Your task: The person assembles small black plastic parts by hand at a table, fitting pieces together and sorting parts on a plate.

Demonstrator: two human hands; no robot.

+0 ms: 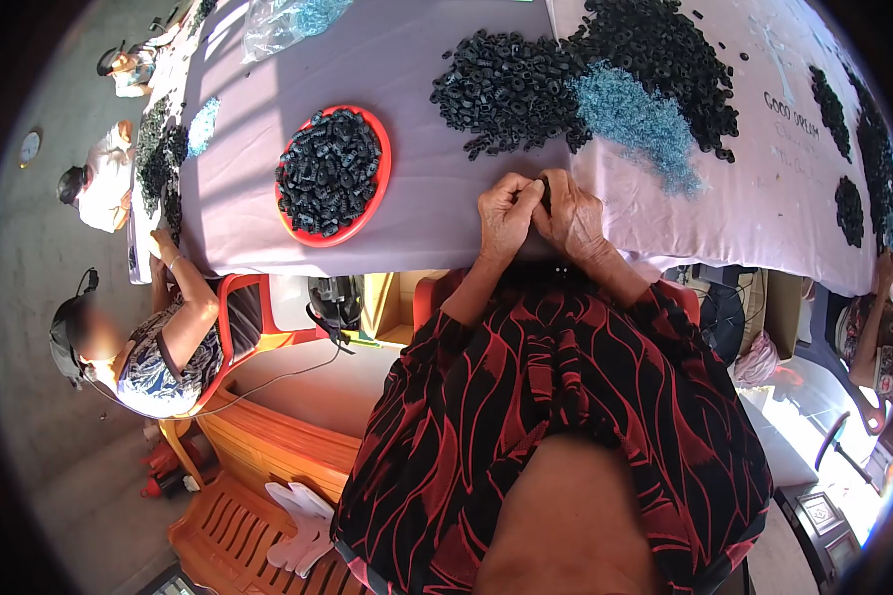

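My left hand (506, 216) and my right hand (572, 216) meet at the table's near edge, fingers curled and thumbs close together. Between them shows a bit of a small black piece (545, 192), mostly covered by the fingers, and both hands pinch it. Just beyond lies a heap of small black plastic pieces (501, 89), with another black heap (655, 45) farther right. A pile of small clear-blue pieces (635, 114) spreads beside them. To the left, a red tray (383, 183) is heaped with black parts (327, 171).
A pale cloth (427, 223) covers the table. A clear bag (288, 25) of blue pieces lies at the far edge. Co-workers sit along the left, the nearest person (159, 347) at the corner; another person's arm (871, 337) shows at right. White gloves (303, 531) rest on an orange chair (228, 526).
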